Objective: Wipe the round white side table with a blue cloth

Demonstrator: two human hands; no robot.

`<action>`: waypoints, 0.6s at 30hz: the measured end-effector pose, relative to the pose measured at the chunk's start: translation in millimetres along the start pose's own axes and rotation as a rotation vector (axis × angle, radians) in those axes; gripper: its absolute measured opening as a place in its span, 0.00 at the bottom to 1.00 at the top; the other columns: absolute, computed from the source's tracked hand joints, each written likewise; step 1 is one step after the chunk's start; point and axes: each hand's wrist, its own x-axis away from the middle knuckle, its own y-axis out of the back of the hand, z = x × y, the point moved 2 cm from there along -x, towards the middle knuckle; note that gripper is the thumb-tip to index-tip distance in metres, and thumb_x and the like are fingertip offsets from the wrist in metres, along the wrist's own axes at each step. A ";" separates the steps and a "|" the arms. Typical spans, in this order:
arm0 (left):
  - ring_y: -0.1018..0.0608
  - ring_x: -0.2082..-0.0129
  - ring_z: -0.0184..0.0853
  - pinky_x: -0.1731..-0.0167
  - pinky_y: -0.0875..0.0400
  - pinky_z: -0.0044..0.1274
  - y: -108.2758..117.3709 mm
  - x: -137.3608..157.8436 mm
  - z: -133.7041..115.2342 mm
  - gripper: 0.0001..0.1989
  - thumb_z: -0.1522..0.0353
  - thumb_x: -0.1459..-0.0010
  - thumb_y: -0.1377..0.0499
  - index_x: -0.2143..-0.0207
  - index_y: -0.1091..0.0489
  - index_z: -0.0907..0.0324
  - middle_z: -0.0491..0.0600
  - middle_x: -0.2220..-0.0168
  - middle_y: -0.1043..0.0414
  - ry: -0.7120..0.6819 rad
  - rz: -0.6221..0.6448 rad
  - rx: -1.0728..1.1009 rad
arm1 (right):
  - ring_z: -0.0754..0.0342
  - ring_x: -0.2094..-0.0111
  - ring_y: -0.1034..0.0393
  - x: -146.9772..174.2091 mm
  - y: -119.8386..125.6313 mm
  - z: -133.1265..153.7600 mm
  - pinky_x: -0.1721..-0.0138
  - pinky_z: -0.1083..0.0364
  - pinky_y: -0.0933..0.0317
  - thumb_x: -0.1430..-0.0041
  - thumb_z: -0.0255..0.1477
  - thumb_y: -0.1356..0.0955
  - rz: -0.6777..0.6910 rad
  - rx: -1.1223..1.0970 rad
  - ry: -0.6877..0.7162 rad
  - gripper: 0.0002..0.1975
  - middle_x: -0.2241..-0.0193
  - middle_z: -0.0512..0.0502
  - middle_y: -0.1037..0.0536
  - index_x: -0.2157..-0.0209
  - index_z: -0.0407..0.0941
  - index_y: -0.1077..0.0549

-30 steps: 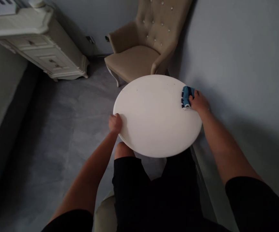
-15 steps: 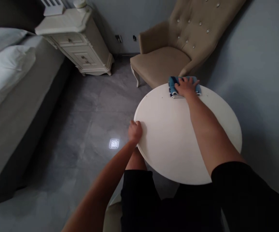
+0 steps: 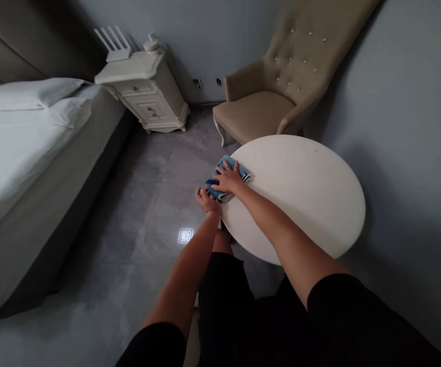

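A folded blue towel [image 3: 225, 164] with dark and white bands lies on the left rim of the round white table [image 3: 297, 199], partly over its edge. My right hand [image 3: 229, 178] presses flat on top of it with the fingers spread. Just below the towel's near left corner is my left hand [image 3: 207, 200], at the table's edge. Its fingers are loosely curled and apart, and I see nothing held in them. Whether they touch the towel's underside, I cannot tell.
Beyond the table stands a beige tufted armchair [image 3: 256, 114]. A white nightstand [image 3: 159, 104] carries a white router [image 3: 118, 53]. The bed [image 3: 25, 148] runs along the left side, and a grey wall [image 3: 415, 127] borders the right. A small bright square pattern [image 3: 186, 235] shows on the floor.
My right hand has moved the towel from the table's far edge to its left edge. My left hand has loosened from the table's rim and turned. The view has shifted slightly.
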 end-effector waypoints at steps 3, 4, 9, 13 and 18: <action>0.17 0.59 0.37 0.63 0.23 0.25 33.8 8.9 17.5 0.20 0.58 0.22 0.58 0.41 0.35 0.54 0.53 0.56 0.25 0.194 -0.071 0.205 | 0.22 0.18 0.63 44.2 -14.1 37.0 0.28 0.10 0.75 0.29 0.45 0.28 0.043 -0.002 0.065 0.27 0.21 0.40 0.36 0.35 0.50 0.19; 0.18 0.61 0.36 0.63 0.23 0.25 48.3 11.0 22.2 0.18 0.59 0.23 0.58 0.42 0.35 0.54 0.51 0.58 0.27 0.216 -0.077 0.215 | 0.22 0.18 0.62 60.3 -19.1 47.4 0.28 0.10 0.74 0.30 0.44 0.27 0.055 -0.002 0.089 0.26 0.21 0.40 0.36 0.36 0.50 0.18; 0.22 0.66 0.33 0.65 0.26 0.23 109.6 8.4 25.6 0.12 0.68 0.27 0.56 0.47 0.38 0.54 0.46 0.63 0.33 0.232 -0.076 0.216 | 0.23 0.18 0.62 156.5 -41.4 86.6 0.27 0.10 0.74 0.34 0.38 0.24 -0.021 0.017 0.185 0.24 0.21 0.38 0.36 0.39 0.48 0.17; 0.23 0.68 0.31 0.65 0.28 0.22 109.9 8.8 15.3 0.09 0.66 0.31 0.48 0.50 0.36 0.54 0.46 0.63 0.30 0.178 0.037 0.176 | 0.24 0.17 0.62 251.2 -46.5 92.0 0.25 0.12 0.72 0.32 0.36 0.24 -0.111 0.000 0.146 0.29 0.19 0.41 0.40 0.32 0.50 0.22; 0.23 0.70 0.32 0.68 0.29 0.23 63.8 36.8 0.2 0.10 0.64 0.26 0.50 0.50 0.33 0.56 0.47 0.63 0.28 0.051 0.223 -0.031 | 0.26 0.17 0.59 367.3 -39.1 51.8 0.21 0.17 0.71 0.27 0.46 0.29 -0.186 -0.005 -0.137 0.35 0.18 0.41 0.43 0.23 0.54 0.30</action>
